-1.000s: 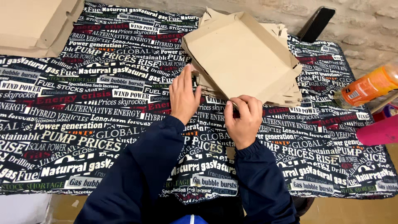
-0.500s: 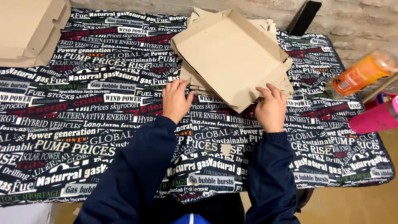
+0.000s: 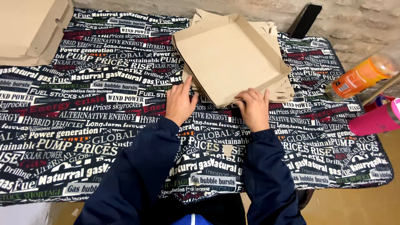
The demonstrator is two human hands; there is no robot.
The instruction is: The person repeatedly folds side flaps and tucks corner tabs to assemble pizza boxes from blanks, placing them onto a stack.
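Pressing on the near corner of a half-folded cardboard box (image 3: 231,58) — it sits on a stack of flat blanks mid-counter (image 3: 83,125) — the left hand (image 3: 180,103) and right hand (image 3: 253,109) keep fingers together, flat against its edges.

Your right hand (image 3: 254,109) hides its fingertips under the near corner of the half-folded brown cardboard tray (image 3: 230,58), so you cannot tell its grip. The flat tan cardboard boxes (image 3: 31,27) are cut off at the top left corner, and the pink cylindrical bottle (image 3: 375,121) at the right edge.
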